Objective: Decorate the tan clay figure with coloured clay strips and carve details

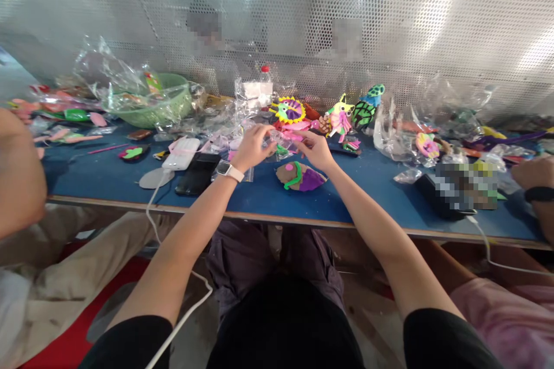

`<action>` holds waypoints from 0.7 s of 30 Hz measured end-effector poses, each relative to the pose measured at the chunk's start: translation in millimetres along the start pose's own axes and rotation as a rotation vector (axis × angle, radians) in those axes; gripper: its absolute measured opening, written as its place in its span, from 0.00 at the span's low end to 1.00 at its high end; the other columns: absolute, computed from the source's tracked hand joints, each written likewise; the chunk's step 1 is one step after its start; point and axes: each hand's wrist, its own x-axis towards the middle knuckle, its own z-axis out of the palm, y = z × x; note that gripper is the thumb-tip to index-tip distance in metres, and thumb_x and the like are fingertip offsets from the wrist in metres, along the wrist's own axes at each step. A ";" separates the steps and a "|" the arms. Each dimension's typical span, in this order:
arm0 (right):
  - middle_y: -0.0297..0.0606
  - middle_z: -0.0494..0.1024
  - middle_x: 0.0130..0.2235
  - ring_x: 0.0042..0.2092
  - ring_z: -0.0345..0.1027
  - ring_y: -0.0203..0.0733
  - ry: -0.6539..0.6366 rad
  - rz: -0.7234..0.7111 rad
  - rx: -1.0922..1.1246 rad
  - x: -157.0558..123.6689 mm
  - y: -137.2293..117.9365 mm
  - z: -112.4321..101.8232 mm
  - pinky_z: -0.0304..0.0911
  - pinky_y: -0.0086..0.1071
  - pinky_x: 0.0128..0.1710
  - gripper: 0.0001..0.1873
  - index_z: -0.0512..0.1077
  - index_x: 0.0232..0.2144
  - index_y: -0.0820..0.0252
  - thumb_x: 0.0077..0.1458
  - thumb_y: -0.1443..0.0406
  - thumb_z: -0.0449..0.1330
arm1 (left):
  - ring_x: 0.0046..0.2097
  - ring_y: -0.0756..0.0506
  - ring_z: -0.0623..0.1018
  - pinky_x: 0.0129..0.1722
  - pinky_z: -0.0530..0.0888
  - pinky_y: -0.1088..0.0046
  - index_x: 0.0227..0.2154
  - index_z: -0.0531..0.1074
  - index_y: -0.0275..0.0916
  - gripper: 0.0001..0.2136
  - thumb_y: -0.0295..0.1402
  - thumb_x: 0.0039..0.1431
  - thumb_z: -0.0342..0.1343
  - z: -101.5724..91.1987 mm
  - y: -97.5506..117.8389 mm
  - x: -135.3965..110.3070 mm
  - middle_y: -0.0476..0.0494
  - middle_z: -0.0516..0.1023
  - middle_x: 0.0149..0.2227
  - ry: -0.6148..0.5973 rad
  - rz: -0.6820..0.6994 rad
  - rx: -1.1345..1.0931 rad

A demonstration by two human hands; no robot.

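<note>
My left hand (255, 147), with a white watch on its wrist, and my right hand (315, 149) are raised together over the blue table (372, 190). Both pinch a small clear plastic bag (283, 143) that holds a pink and green foam piece. Their fingers are curled closed on it. Just in front of my hands lies a brown, green and purple foam figure (299, 176). Behind them stand several finished foam toys, among them a yellow sun-shaped one (288, 109) and a green turtle (367, 108).
A black phone (197, 174) and a white power bank (180, 154) with a cable lie at my left. A green basket (151, 105) under loose plastic sits far left. Other people's arms are at both edges (19, 173) (536, 184). A perforated metal screen (303, 29) backs the table.
</note>
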 end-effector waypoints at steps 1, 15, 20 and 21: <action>0.32 0.83 0.27 0.24 0.73 0.40 -0.014 0.004 -0.004 -1.2 -1.8 2.9 0.74 0.37 0.26 0.32 0.85 0.54 0.54 0.62 0.38 0.71 | 0.63 0.33 0.81 0.69 0.76 0.48 0.64 0.74 0.41 0.18 0.38 0.77 0.60 3.9 6.4 0.2 0.35 0.83 0.57 -0.031 0.061 -0.032; 0.41 0.88 0.33 0.33 0.86 0.50 -0.067 0.136 0.217 -6.9 -20.7 19.2 0.79 0.37 0.25 0.37 0.81 0.37 0.55 0.45 0.31 0.78 | 0.60 0.38 0.87 0.63 0.84 0.54 0.59 0.84 0.42 0.16 0.43 0.83 0.56 21.0 16.8 -4.4 0.34 0.87 0.58 -0.004 0.183 -0.173; 0.41 0.89 0.33 0.29 0.84 0.47 -0.106 0.142 0.214 -7.5 -19.5 19.5 0.78 0.35 0.24 0.39 0.85 0.34 0.57 0.43 0.30 0.78 | 0.50 0.40 0.89 0.53 0.85 0.61 0.52 0.85 0.39 0.14 0.41 0.83 0.57 24.6 14.2 -5.0 0.37 0.89 0.48 0.079 0.256 -0.143; 0.41 0.89 0.33 0.28 0.83 0.45 -0.118 0.150 0.215 -7.8 -18.5 20.0 0.77 0.34 0.24 0.39 0.85 0.33 0.58 0.44 0.30 0.77 | 0.48 0.41 0.89 0.51 0.85 0.62 0.50 0.85 0.38 0.14 0.41 0.82 0.58 25.4 13.1 -5.3 0.38 0.89 0.45 0.091 0.277 -0.124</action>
